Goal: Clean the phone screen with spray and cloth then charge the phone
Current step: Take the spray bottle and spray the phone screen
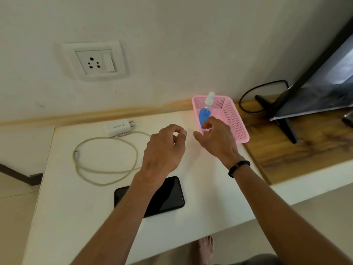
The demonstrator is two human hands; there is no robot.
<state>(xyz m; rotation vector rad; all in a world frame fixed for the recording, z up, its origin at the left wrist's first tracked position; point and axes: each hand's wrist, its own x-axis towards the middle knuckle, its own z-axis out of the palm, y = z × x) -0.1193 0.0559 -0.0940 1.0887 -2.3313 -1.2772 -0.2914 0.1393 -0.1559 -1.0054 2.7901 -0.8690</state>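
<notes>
**Right hand at the spray bottle, phone flat on the table**

A bare foot (205,249) showed nearest, under the white table's (200,213) front edge. On the table, the black phone (168,196) lay flat, screen up and dark, partly crossed by the left forearm. Beyond it, the left hand (164,150) hovered above the tabletop, fingers loosely curled and holding nothing. To its left the charging cable (107,161) lay in a loose loop, leading to the white charger (119,128) near the wall. The right hand (215,138), a black band (238,168) on its wrist, reached into the pink basket (235,121), its fingers curled round the lower part of the clear spray bottle (208,104), which stood tilted. A blue cloth (202,116) sat in the basket behind the bottle. Farther back, a wall socket (95,62) was set in the wall, and a screen (321,88) stood on the wooden shelf at right
</notes>
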